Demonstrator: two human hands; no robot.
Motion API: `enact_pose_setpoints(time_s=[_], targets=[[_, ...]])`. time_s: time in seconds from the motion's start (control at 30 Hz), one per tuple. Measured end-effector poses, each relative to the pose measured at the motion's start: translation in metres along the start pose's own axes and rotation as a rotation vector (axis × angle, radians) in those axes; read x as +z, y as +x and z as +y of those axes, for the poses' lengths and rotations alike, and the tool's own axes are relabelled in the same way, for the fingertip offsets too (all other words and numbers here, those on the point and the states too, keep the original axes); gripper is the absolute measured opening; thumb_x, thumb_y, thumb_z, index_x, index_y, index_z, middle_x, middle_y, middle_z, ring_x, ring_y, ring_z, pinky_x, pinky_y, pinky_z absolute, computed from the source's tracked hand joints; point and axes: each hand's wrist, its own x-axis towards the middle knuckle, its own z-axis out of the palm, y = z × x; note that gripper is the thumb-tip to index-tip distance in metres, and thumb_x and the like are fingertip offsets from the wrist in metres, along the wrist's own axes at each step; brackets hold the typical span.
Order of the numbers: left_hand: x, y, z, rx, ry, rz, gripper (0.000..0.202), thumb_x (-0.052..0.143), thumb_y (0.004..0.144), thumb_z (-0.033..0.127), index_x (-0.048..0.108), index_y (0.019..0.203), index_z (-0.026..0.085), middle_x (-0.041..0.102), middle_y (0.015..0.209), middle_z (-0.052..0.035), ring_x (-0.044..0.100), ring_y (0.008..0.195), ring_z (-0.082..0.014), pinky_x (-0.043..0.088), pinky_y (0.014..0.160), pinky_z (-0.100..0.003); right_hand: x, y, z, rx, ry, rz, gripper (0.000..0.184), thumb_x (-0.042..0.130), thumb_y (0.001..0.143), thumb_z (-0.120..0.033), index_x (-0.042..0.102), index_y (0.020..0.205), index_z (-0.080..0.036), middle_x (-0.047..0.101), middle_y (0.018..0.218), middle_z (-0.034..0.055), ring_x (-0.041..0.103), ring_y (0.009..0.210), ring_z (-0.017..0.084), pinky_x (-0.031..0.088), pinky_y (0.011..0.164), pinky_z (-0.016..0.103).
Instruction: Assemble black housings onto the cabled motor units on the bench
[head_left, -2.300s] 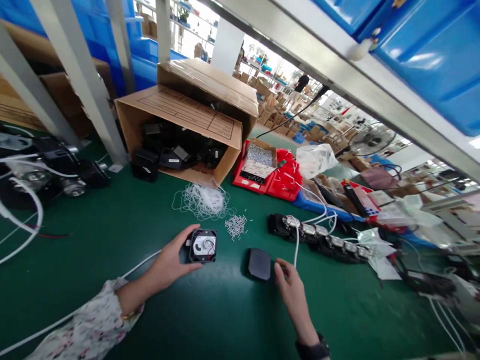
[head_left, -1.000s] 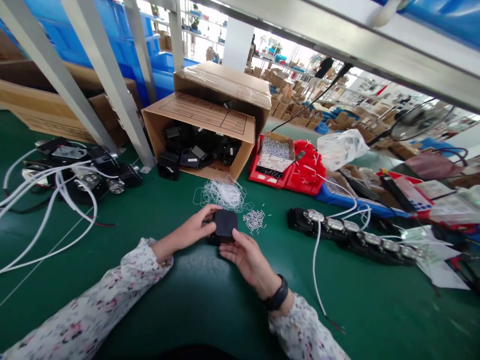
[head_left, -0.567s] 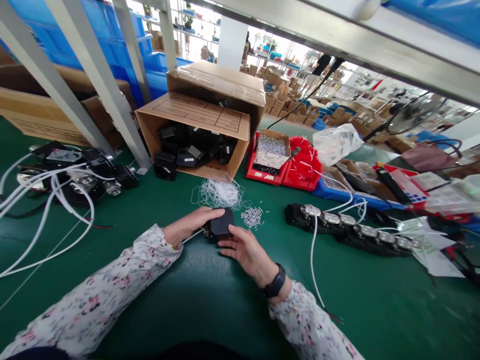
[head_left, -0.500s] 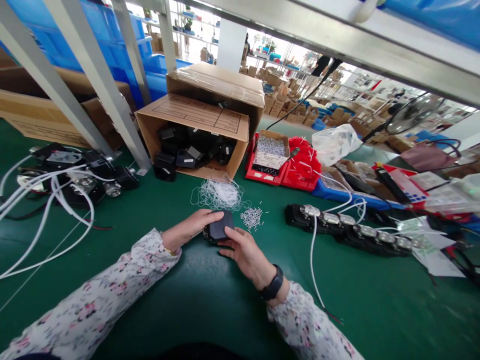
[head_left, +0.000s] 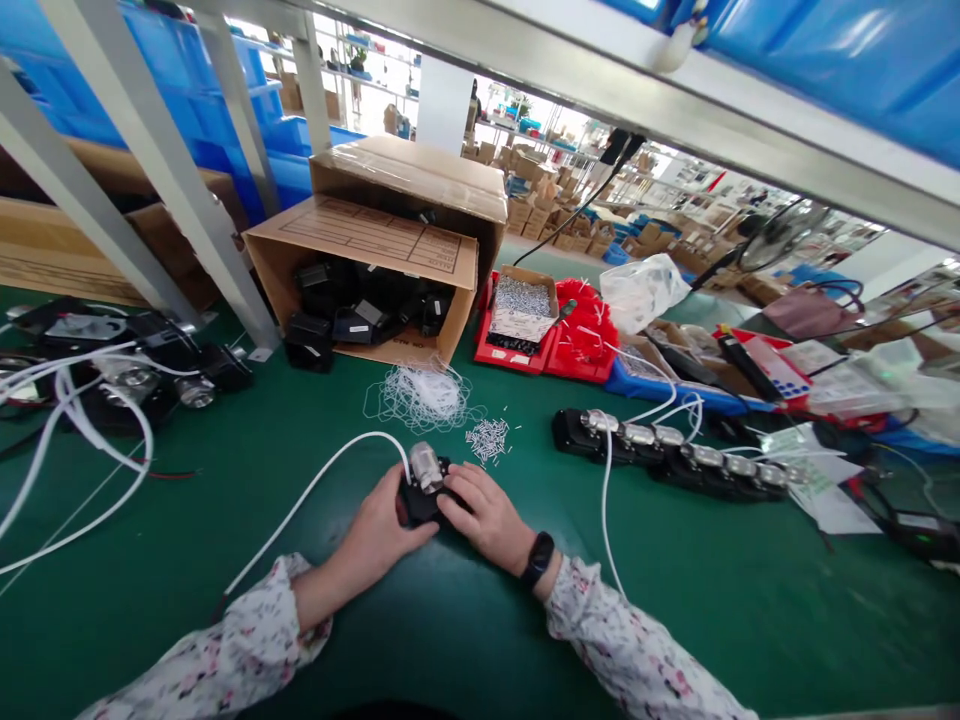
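Between my hands is a black housing [head_left: 421, 504] with a shiny silver cylinder [head_left: 427, 467] on its upper face. A white cable [head_left: 319, 484] runs from it, arching left and down to the bench near my left sleeve. My left hand [head_left: 381, 535] grips the housing's left side, thumb along the near edge. On the right side, the fingers of my right hand [head_left: 484, 515] rest curled over its edge and hold it too. Just beyond lie a heap of small silver screws [head_left: 488, 438] and a tangle of thin white string [head_left: 427, 395].
A cardboard box [head_left: 360, 235] of black housings stands behind. Red bins [head_left: 517, 345] hold small parts. A row of similar black units [head_left: 675, 455] lies to the right; more cabled units [head_left: 127, 370] lie left. A metal shelf beam [head_left: 570, 85] crosses overhead.
The black housing has been turned over: its plain dark face showed before, now the silver cylinder and white cable face up. Both hands have shifted lower. The camera view has moved slightly right.
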Motion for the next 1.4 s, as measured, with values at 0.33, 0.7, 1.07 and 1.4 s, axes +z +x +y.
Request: enact_pose_setpoints(time_s=[0.33,0.7,1.07,1.4], targets=[[0.026,0.004,0.009,0.121,-0.024,-0.111,0.049,0.067,0.063,0.021,0.048,0.109,0.022,0.052,0.102,-0.0051,0.055,0.092,-0.0234,0.047,0.079,-0.033,-0.031,-0.048,0.024,0.915,0.278,0.226,0.023,0.053,0.083,-0.020,0.061,0.104,-0.023,0.059,0.095,0.0079,0.057,0.084,0.022,0.048,0.076,0.037],[-0.012,0.080,0.011,0.126,0.203,-0.261,0.019,0.045,0.084,0.025,0.063,0.087,0.020,0.066,0.085,-0.0042,0.061,0.079,-0.0201,0.042,0.070,-0.027,-0.036,-0.021,0.097,0.999,0.337,0.028,0.017,0.063,0.062,-0.004,0.058,0.060,-0.020,0.051,0.066,-0.0015,0.046,0.064,0.015,0.034,0.066,0.027],[0.051,0.133,0.020,0.031,0.414,-0.200,0.007,0.060,0.076,0.025,0.061,0.078,0.019,0.065,0.078,-0.0074,0.060,0.080,-0.0250,0.041,0.070,-0.032,-0.034,-0.013,0.038,1.115,0.915,0.208,0.012,0.049,0.081,-0.024,0.059,0.082,-0.019,0.054,0.072,-0.0004,0.046,0.059,0.012,0.037,0.054,0.022],[0.034,0.124,0.013,0.063,0.168,-0.176,0.006,0.056,0.072,0.021,0.056,0.066,0.019,0.059,0.066,-0.0015,0.055,0.067,-0.0188,0.040,0.067,-0.029,-0.025,0.000,0.032,1.066,0.982,0.176,0.007,0.062,0.075,-0.024,0.059,0.079,-0.020,0.054,0.068,-0.0009,0.049,0.060,0.013,0.041,0.056,0.024]])
